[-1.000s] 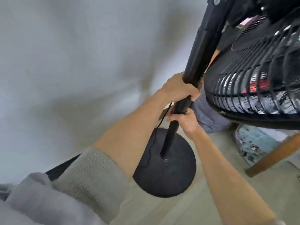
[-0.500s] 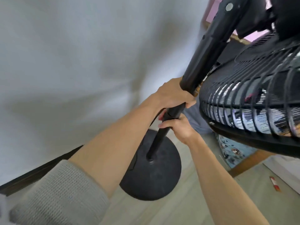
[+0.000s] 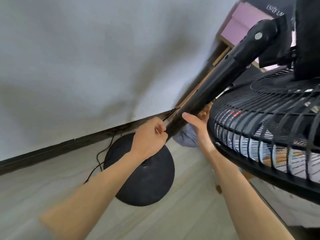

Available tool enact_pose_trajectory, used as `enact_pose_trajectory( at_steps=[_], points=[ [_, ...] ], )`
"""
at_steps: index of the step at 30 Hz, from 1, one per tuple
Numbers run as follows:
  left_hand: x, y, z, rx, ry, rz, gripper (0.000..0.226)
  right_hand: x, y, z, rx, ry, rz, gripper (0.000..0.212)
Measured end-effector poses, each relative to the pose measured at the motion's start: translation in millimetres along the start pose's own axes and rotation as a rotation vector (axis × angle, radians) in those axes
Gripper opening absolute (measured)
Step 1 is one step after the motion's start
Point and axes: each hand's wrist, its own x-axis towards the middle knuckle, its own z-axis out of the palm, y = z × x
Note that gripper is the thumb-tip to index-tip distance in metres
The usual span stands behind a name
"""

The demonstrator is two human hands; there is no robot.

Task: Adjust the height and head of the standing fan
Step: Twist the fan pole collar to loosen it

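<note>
So, hands first: the left hand (image 3: 149, 138) is low on the standing fan's pole (image 3: 216, 80), fingers curled round it just above the round base (image 3: 147, 186). The right hand (image 3: 199, 129) is a bit higher up on the other side. It looks flat and relaxed, with the thumb laid against the pole, more steadying than gripping. Its fingertips are tucked behind the pole, so I can't swear to that. The hands are close together but not touching.

The fan itself stands on a pale floor near the wall, with the baseboard (image 3: 52, 153) right behind it. The power cord (image 3: 100, 158) trails off the base to the left. The grille (image 3: 259, 129) hangs over the right forearm, and the tilt joint (image 3: 258, 36) sits up top under the motor housing (image 3: 308, 32).

My guess on handling:
- **Pole:** it's stiff, smooth tube and probably a bit slick, so you'd want a full wrap, one hand below the height collar and one above.
- **Head:** it looks like the heavy end, so once the collar is loose the upper tube could drop fast. Keep a hand under it.
- **Base:** it seems weighty enough to stay put.
- **Tilting:** I'd grab the motor housing or the thick outer rim of the grille, not the thin wires, since those look like they'd bend.
</note>
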Motion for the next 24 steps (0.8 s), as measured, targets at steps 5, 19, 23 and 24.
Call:
enact_pose_trajectory(
  at_steps=[5, 19, 23, 24],
  points=[
    [15, -6, 14, 0.053, -0.199, 0.02, 0.056, 17, -4, 23, 0.055, 0.133, -0.137, 0.031],
    [60, 0, 53, -0.065, -0.17, -0.036, 0.026, 51, 7, 17, 0.238, -0.09, -0.175, 0.023],
    [38, 2, 71, -0.066, 0.121, -0.012, 0.018, 46, 9, 13, 0.163, -0.155, -0.204, 0.019],
    [36, 3, 74, -0.037, 0.172, -0.001, 0.017, 45, 10, 12, 0.159, -0.157, -0.184, 0.019]
  ],
)
